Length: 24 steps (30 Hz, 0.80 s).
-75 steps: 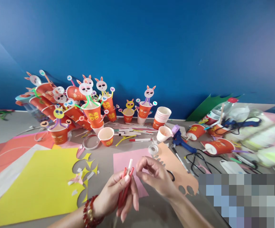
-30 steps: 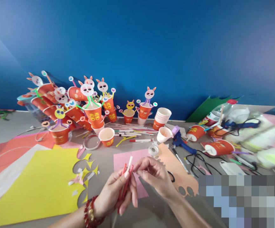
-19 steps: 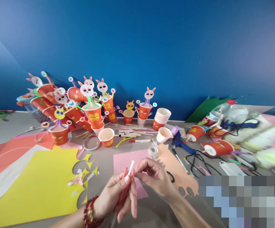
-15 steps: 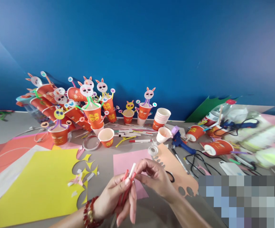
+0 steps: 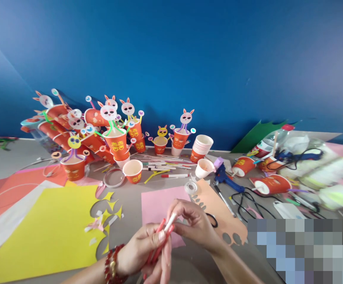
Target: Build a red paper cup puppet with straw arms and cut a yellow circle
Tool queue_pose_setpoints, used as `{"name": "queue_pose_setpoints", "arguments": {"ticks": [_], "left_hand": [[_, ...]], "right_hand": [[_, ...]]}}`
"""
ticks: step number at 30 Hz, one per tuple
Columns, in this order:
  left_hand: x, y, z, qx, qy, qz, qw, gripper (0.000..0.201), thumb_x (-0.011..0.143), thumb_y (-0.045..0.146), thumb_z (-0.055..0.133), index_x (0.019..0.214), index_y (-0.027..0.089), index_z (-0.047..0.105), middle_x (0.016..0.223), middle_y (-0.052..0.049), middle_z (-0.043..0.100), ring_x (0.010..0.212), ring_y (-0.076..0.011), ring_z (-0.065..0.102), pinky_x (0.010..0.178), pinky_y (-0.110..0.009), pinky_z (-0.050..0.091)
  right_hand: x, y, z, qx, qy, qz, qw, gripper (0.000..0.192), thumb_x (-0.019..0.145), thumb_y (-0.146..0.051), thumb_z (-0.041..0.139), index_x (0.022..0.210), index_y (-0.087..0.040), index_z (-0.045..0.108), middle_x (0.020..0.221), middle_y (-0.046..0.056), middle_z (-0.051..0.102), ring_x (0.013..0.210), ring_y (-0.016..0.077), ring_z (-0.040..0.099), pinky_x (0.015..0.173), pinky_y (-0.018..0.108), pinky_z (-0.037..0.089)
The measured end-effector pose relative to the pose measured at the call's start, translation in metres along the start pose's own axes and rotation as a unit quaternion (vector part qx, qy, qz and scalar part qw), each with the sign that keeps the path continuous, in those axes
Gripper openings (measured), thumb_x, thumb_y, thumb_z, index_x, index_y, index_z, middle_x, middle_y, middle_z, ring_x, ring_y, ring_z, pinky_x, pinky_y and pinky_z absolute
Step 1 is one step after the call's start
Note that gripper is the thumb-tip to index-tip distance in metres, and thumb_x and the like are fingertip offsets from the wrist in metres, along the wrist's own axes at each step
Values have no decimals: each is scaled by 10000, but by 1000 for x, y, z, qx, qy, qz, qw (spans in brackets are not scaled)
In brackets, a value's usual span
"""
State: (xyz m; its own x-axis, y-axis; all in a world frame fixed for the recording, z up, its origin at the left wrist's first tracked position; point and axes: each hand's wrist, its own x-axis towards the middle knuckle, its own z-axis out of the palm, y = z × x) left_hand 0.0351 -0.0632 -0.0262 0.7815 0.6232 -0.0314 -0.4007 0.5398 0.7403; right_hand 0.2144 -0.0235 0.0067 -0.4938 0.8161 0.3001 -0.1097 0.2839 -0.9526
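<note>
Red straws (image 5: pixel 159 246), with one white-tipped, sit bunched in the left hand (image 5: pixel 143 252), fingers closed round them, near the front edge over the pink paper (image 5: pixel 155 199). The right hand (image 5: pixel 195 223) pinches the white tip, perhaps taping it. Finished bunny cups (image 5: pixel 115 142) crowd far left; plain cups (image 5: pixel 202 144) remain unused.

Red and white straws (image 5: pixel 165 233) over a pink sheet (image 5: pixel 156 199), beside a yellow sheet (image 5: pixel 44 228), blue wall (image 5: pixel 189 59).
</note>
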Motion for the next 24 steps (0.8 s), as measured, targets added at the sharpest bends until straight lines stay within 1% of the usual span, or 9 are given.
{"name": "queue_pose_setpoints", "arguments": {"ticks": [4,8,13,17,19,21,24], "left_hand": [[0,5,3,7,1,-15,1000,622,910,604,483,502,138,538,284,-32,506,142,-68,290,202,-179,108],[1,6,4,21,-7,-18,1000,656,919,603,458,481,125,562,270,-31,487,142,-65,286,200,-180,109],[0,4,1,17,-1,-19,1000,662,918,601,464,477,118,569,278,-51,508,144,-70,312,198,-178,140],[1,-1,-2,-3,-12,0,1000,669,931,587,450,476,110,568,285,-50,509,138,-67,297,188,-177,133],[2,-4,-3,-14,-20,10,1000,668,944,569,438,509,89,601,295,-51,520,134,-68,296,177,-174,125],[3,-6,-5,-22,-26,14,999,657,955,547,431,557,66,635,311,-55,540,135,-69,305,173,-168,125],[3,-8,-5,-29,-23,12,999,646,962,535,426,545,80,616,323,-62,556,140,-67,314,179,-163,139]], "right_hand": [[0,2,-2,-9,-3,-16,1000,118,848,-319,748,808,-218,702,819,38,684,772,183,616,706,301,443],[-1,4,-1,3,-1,-28,1000,104,838,-319,757,821,-226,713,811,43,683,768,194,628,719,322,468],[-1,7,2,8,16,-52,998,63,848,-301,750,835,-243,728,815,43,689,770,197,643,734,334,478],[-1,12,3,-1,31,-76,997,82,854,-302,744,833,-228,716,817,45,685,756,188,644,718,321,485],[-1,13,3,-4,33,-89,996,87,858,-294,741,832,-217,710,816,46,681,756,181,642,709,309,486],[-2,15,3,-5,31,-93,995,85,860,-286,739,839,-211,707,818,47,679,761,178,642,703,301,488],[-2,16,3,-4,34,-92,995,65,861,-268,739,849,-212,707,828,48,678,769,178,640,708,301,486]]}}
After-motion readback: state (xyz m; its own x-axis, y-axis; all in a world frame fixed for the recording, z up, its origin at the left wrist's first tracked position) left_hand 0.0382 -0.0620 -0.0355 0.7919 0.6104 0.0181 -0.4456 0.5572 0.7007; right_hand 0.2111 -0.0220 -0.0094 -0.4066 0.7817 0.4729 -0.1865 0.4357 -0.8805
